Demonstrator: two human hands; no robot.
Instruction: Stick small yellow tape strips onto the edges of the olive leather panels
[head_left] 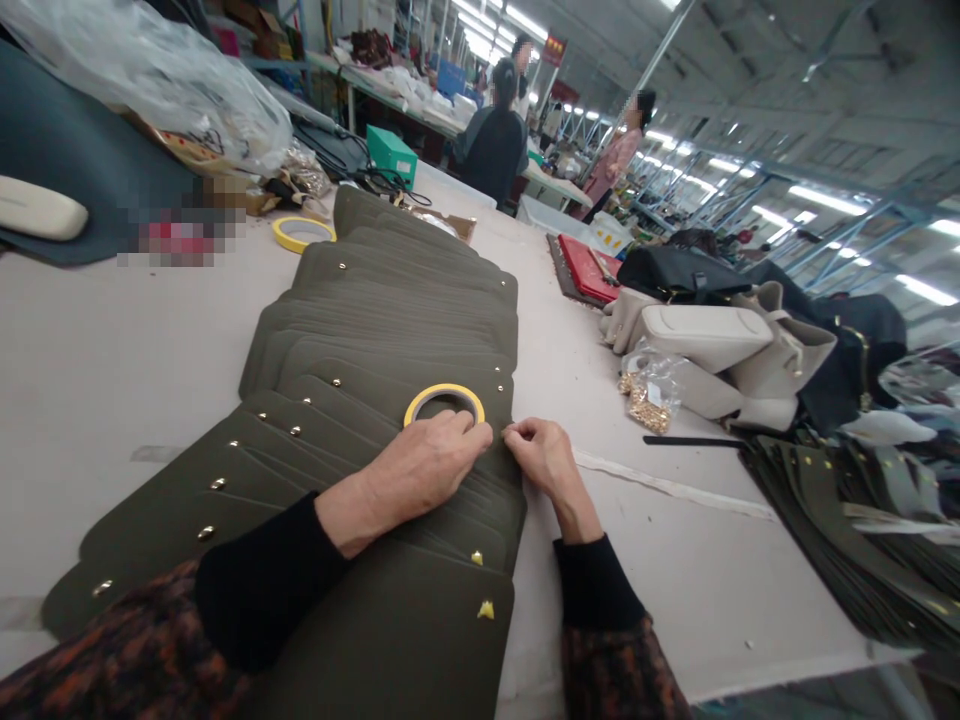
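The left hand (427, 465) lies palm-down and fairly flat on a long fanned row of overlapping olive-green panels (375, 340) with gold studs, its fingertips touching a roll of yellow tape (444, 388) that sits on the row. The right hand (544, 460) is narrow, thumb and fingers pinched on the panels' right edge. The row runs from 7 o'clock to 12 o'clock along a pale worktop (112, 360). A second tape roll (279, 232) lies at 11 o'clock. At 2 o'clock are cream handbags (697, 335), a black bag (679, 272) and a red folder (589, 270). Nearer, at 3 o'clock, is a clear bag of gold studs (649, 395). More olive panels (840, 530) are heaped at 4 o'clock. A co-worker (495, 140) stands far off at 12 o'clock.
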